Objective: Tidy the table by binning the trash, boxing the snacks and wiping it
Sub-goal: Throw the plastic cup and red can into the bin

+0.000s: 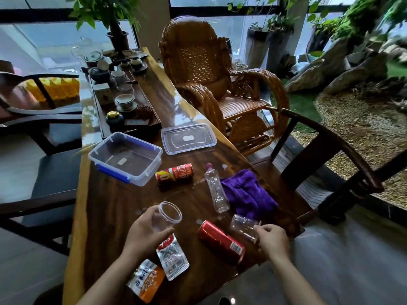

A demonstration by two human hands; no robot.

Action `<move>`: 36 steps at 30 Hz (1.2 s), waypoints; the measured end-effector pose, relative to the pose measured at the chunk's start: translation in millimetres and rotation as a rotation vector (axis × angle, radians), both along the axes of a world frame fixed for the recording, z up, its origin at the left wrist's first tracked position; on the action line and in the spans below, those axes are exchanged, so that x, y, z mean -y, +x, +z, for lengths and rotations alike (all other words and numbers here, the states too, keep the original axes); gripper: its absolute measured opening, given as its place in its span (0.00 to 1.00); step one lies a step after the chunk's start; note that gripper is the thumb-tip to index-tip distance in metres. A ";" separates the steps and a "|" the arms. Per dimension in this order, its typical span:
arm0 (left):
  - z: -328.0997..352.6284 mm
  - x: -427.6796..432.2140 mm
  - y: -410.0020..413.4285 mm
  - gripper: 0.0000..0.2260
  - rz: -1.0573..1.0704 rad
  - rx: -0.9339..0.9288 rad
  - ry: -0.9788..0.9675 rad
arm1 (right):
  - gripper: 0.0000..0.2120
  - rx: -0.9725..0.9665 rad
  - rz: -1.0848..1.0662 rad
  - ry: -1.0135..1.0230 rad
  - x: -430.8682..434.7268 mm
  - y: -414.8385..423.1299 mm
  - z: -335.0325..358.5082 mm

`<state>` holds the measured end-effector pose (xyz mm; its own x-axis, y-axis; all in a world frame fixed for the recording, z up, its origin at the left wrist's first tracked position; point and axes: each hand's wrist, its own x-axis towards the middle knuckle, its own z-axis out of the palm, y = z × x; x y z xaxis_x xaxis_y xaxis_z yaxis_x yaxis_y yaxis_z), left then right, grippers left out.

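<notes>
My left hand (146, 233) grips a clear plastic cup (169, 214), tilted with its mouth facing up and right. My right hand (274, 238) holds a second clear cup (243, 225) lying on its side near the table's right edge. Between my hands a red can (221, 239) lies on its side. Two snack packets lie near the front edge, a clear and red one (174, 258) and an orange and white one (146, 280). Farther away lie another red can (175, 172), an empty clear bottle (215, 189) and a purple cloth (248, 192).
An open clear box with blue clips (125, 157) and its lid (188, 138) sit mid-table. A tea tray with several cups and pots (123, 95) fills the far end. A rattan rocking chair (211, 69) and a dark wooden chair (330, 164) stand to the right.
</notes>
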<state>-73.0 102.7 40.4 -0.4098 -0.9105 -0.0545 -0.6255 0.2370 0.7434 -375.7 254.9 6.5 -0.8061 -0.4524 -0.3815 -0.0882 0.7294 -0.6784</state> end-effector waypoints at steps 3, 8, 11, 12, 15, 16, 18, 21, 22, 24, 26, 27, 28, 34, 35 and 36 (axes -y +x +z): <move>1.5 -2.9 -2.2 0.28 -0.006 0.009 -0.013 | 0.10 -0.126 0.118 -0.109 1.3 4.5 26.5; 5.2 -7.6 -5.6 0.28 -0.042 -0.019 -0.031 | 0.04 -0.368 0.456 -0.386 24.5 29.3 79.8; 8.5 -9.9 -4.6 0.29 -0.054 -0.027 -0.051 | 0.02 -0.491 0.667 -0.449 40.5 50.0 99.1; 9.2 -10.2 -3.6 0.29 -0.058 -0.035 -0.056 | 0.02 -0.514 0.725 -0.454 45.0 56.6 102.3; 10.3 -11.4 0.1 0.28 -0.059 -0.042 -0.079 | 0.02 -0.557 0.862 -0.470 55.7 73.5 104.3; 10.3 -11.9 1.2 0.28 -0.058 -0.038 -0.093 | 0.02 -0.571 0.910 -0.472 59.2 78.3 103.6; 10.7 -13.1 3.3 0.28 -0.052 -0.034 -0.117 | 0.03 -0.601 1.018 -0.452 65.4 88.3 102.4; 13.3 -15.4 6.1 0.29 -0.040 -0.029 -0.151 | 0.05 -0.596 1.141 -0.433 71.6 103.1 100.7; 14.3 -16.1 7.4 0.28 -0.031 -0.041 -0.153 | 0.05 -0.572 1.150 -0.434 72.8 107.6 100.1; 16.2 -17.5 11.2 0.28 -0.002 -0.070 -0.151 | 0.07 -0.497 1.120 -0.456 73.7 115.0 98.1; 18.0 -19.4 16.0 0.28 0.036 -0.084 -0.154 | 0.12 -0.422 1.081 -0.492 71.9 122.4 96.1; 18.9 -20.4 18.3 0.28 0.054 -0.093 -0.152 | 0.14 -0.397 1.082 -0.501 70.4 126.4 94.7; 19.3 -21.3 20.2 0.27 0.070 -0.108 -0.146 | 0.16 -0.388 1.106 -0.489 69.0 130.7 92.3; 17.6 -27.6 30.9 0.23 0.129 -0.151 -0.133 | 0.28 -0.388 1.334 -0.319 69.1 151.6 69.8; 17.1 -29.0 32.4 0.23 0.120 -0.145 -0.138 | 0.29 -0.387 1.361 -0.300 70.5 153.1 66.5; 16.7 -30.2 33.8 0.23 0.115 -0.141 -0.143 | 0.29 -0.384 1.385 -0.278 71.6 153.8 63.5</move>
